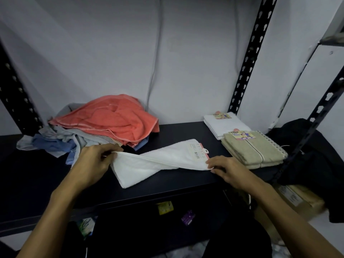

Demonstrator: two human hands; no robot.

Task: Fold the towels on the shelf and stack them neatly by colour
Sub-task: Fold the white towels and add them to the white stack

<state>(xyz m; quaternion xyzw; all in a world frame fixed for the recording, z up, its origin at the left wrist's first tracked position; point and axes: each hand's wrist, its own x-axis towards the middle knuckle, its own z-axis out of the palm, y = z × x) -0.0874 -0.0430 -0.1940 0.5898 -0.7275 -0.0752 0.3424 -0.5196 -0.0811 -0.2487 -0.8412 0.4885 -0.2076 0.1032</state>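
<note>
Folding the white towel (160, 161) at the centre of the frame on the dark shelf (46, 175), I have my hands apart. My left hand (93, 161) pinches its left edge; my right hand (225, 168) pinches the right corner below the tag. Unfolded towels (115, 118) heap at middle left; the white stack (226, 124) and beige stack (255, 149) sit right. Next, I judge, I bring the ends together squarely, then lay it on the white stack.

Left of the left hand (93, 161), crumpled blue and grey cloths (55, 140) lie mostly buried under the coral terry towel (115, 118). Right of the right hand (229, 170), black fabric (312, 164) runs off the frame's edge.
</note>
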